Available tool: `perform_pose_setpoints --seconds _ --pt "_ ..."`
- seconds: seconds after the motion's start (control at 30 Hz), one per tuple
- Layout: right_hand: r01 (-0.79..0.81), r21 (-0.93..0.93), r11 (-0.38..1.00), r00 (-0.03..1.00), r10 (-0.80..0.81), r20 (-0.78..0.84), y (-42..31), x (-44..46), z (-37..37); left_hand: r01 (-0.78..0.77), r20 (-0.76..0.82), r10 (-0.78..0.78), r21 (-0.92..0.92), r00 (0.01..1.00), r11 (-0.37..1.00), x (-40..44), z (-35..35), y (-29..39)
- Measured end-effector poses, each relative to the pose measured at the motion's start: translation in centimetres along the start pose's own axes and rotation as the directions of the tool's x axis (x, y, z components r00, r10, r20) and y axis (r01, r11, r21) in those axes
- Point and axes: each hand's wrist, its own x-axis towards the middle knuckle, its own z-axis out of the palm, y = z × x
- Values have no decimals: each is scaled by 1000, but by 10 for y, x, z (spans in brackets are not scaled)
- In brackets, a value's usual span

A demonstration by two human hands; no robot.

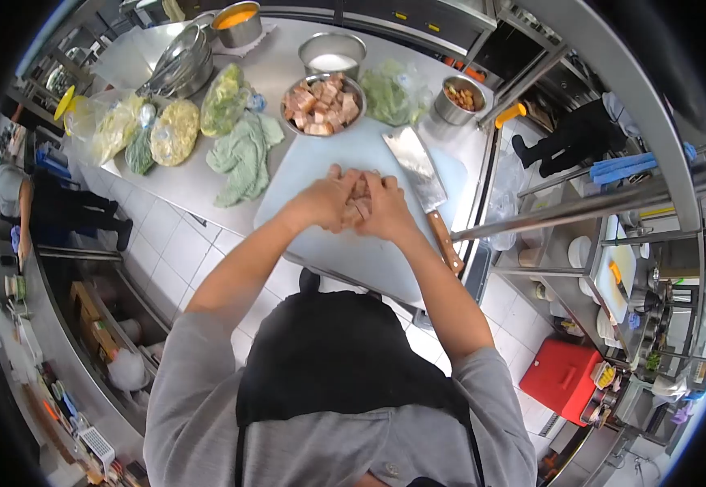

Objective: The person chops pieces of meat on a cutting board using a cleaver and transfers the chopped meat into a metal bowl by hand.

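Note:
My left hand (325,200) and my right hand (387,208) close in from both sides around a small heap of cut meat chunks (359,203) on the white cutting board (304,235). Fingers of both hands curl over the pieces and partly hide them. Just beyond, a steel bowl (290,123) holds more pinkish meat chunks (321,103). A cleaver (418,168) lies flat at the board's right side, its wooden handle (444,242) pointing toward me. Left of the board is a crumpled green cloth (243,152).
Bagged vegetables (176,132) stand at the left of the steel table. Behind the meat bowl sit a steel pot (333,53) with white contents and a bag of greens (393,91). A small pot (459,101) stands right. A metal rail (580,207) runs alongside. Other people work left and right.

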Motion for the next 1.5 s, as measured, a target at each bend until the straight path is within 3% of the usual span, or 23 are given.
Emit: perform_pose_setpoints --seconds 0.03,0.13,0.17,0.23,0.37,0.47,0.57,0.67,0.77,0.9,1.0,1.07,1.1,1.2,1.3,1.4,1.5 --pt "-50 60 997 999 49 14 -7 2 -4 -49 -37 49 -5 998 999 -2 -3 -1" --pt "-17 286 958 1000 21 -11 3 8 -5 27 119 13 -327 993 945 -6 -27 4" --pt "66 242 968 994 -42 -101 18 13 10 18 129 34 -377 991 926 -5 -25 1" --pt "-31 426 904 999 45 -22 24 16 12 5 118 52 -433 992 901 -1 -23 -7" --pt "-283 784 552 959 191 211 -2 3 -13 -34 105 105 -529 989 848 4 -20 -19" --pt "-260 878 401 960 208 189 -12 2 -16 -33 102 120 -610 988 792 4 -20 -21" --pt "-246 904 350 953 256 160 -16 1 -17 -57 74 142 -667 987 743 5 -17 -24" --pt "-200 853 482 969 229 98 -9 -3 -4 -127 9 189 -708 982 695 13 -3 -31" --pt "-269 823 500 948 288 135 -10 1 -7 -109 33 187 -710 982 696 14 -5 -27" --pt "-221 811 542 954 292 64 -17 2 -19 -118 17 188 -718 982 686 12 -7 -23" --pt "-148 773 616 960 276 -36 -27 -2 -35 -320 -196 259 -696 946 643 23 5 -27" --pt "-138 743 655 969 245 -36 -33 2 -49 -337 -235 244 -727 941 598 26 5 -26" --pt "-215 757 617 962 268 55 -43 4 -62 -348 -259 233 -740 937 576 26 1 -25" --pt "-112 779 617 984 176 2 -59 19 -70 -314 -213 253 -817 944 483 17 -47 -20" --pt "-143 782 607 985 160 56 -85 43 -91 -422 -361 239 -607 901 674 27 -81 -35" --pt "-6 836 549 999 45 -22 -109 75 -100 -476 -438 285 -428 853 768 42 -125 -55" --pt "164 734 660 979 -17 -203 -105 125 -81 -473 -489 339 -181 804 862 60 -153 -78"
